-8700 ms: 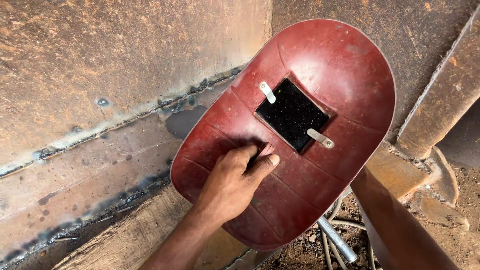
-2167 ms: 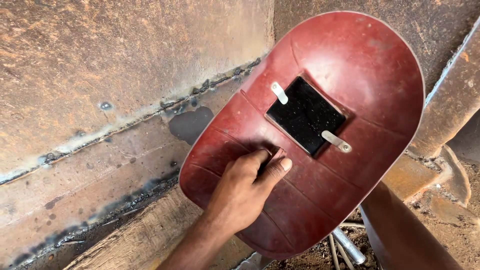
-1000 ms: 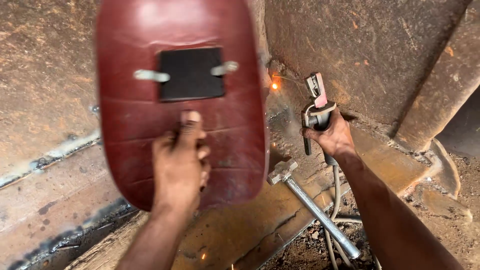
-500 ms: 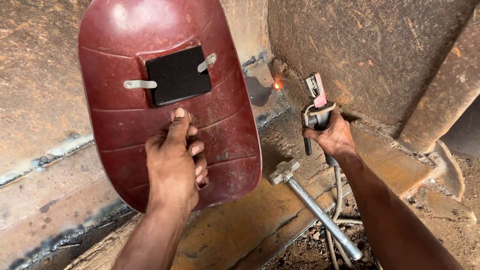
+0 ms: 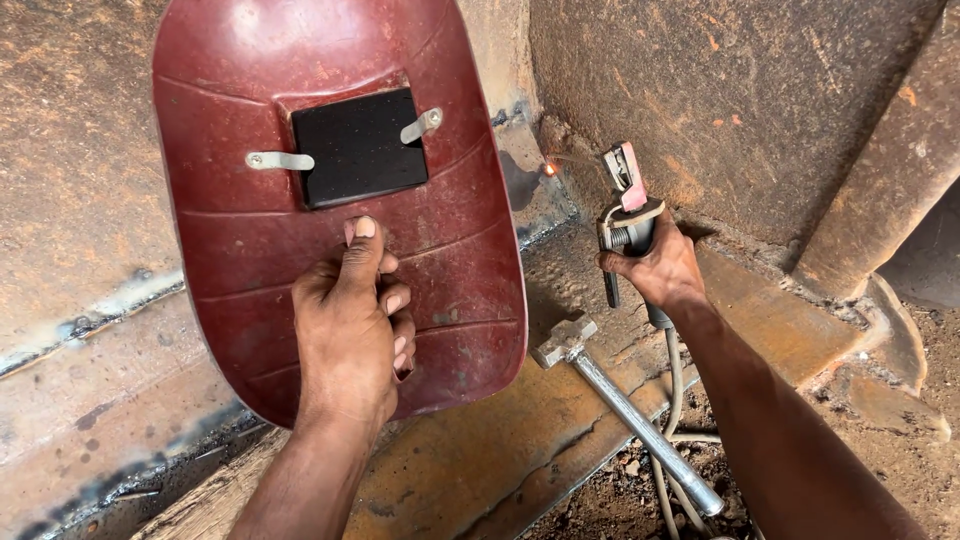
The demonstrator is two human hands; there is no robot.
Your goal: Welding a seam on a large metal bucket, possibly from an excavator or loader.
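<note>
The left hand is closed around a grip on the near side of a dark red, shield-shaped hand-held welding mask; the thumb points up along the face of the mask and the other fingers curl under it; the mask stands almost upright, a little tilted, in front of the rusty steel wall plate on the left. In the upper half of the mask sits a dark rectangular glass window; two small metal clips, one at each side, hold the window.

The right hand is clamped on the handle of a grey metal electrode holder with a pink lever; the holder points up and to the left, toward the corner where the plates meet; a small orange glowing spot shows on the weld seam just beside the edge of the mask. The two hands are well apart, the mask on the left and the holder on the right.

Below the right hand a chipping hammer with a steel tube handle lies on the flat rusty steel plate; its head is near the lower right edge of the mask, not touching it. A grey cable goes down from the holder, beside the right forearm, to the brown earth floor. Behind the holder rises another rusty steel wall; a slanted steel beam leans at the far right.
</note>
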